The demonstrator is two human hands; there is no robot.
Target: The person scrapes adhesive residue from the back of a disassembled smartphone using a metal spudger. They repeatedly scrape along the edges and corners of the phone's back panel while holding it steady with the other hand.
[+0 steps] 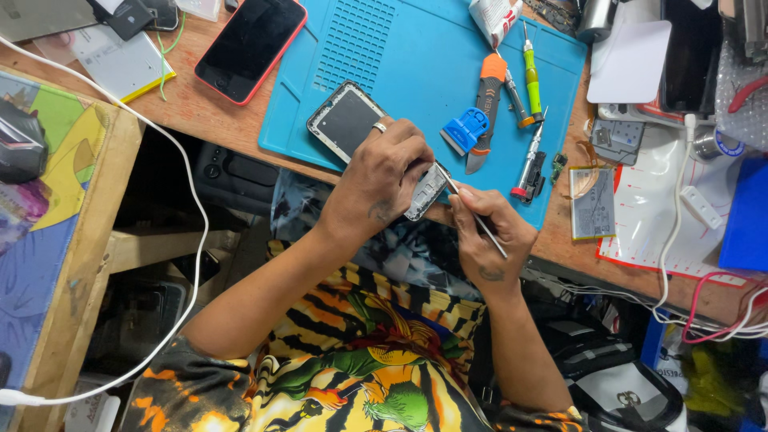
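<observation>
Hands work at the near edge of the blue mat [416, 72]: left hand [384, 180] clamps the opened phone [352, 120] steady, right hand [488, 232] pinches a thin metal tool [480, 220], tip touching the frame.

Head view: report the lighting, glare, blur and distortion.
Head view: even, bright light, soft shadows only; glare on the white laminated sheet at right; the blue silicone work mat and both hands sharp, left hand, right hand; edges bow slightly from the wide lens.
</observation>
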